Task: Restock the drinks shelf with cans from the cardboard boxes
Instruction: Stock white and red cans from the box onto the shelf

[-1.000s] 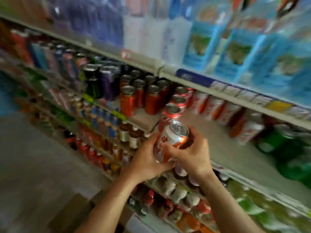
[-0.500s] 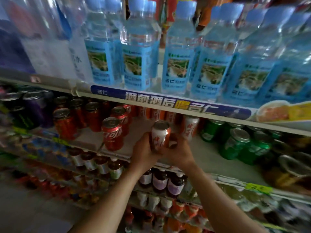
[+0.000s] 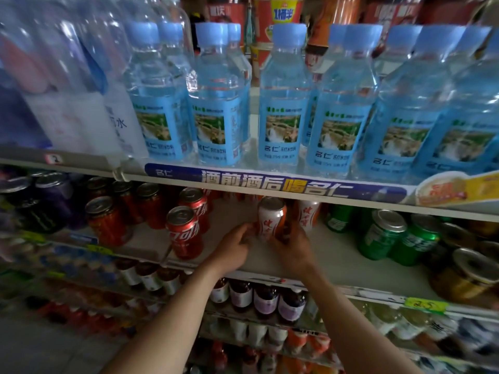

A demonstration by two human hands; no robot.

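A white and orange can (image 3: 270,217) stands upright on the white drinks shelf (image 3: 337,255), in the gap between the red cans and the green cans. My left hand (image 3: 234,245) holds its left side low down. My right hand (image 3: 293,245) holds its right side. Another white and orange can (image 3: 307,211) stands just behind it to the right. No cardboard box is in view.
Red cola cans (image 3: 185,234) stand left of the gap and green cans (image 3: 383,233) right of it. Water bottles (image 3: 280,103) fill the shelf above, whose labelled front edge (image 3: 270,182) overhangs the can. A gold can (image 3: 467,276) sits at far right. Small bottles (image 3: 266,298) line the shelf below.
Both hands have carried the can from the shelf's front edge deeper into the gap and set it lower, on the shelf. The camera has moved closer.
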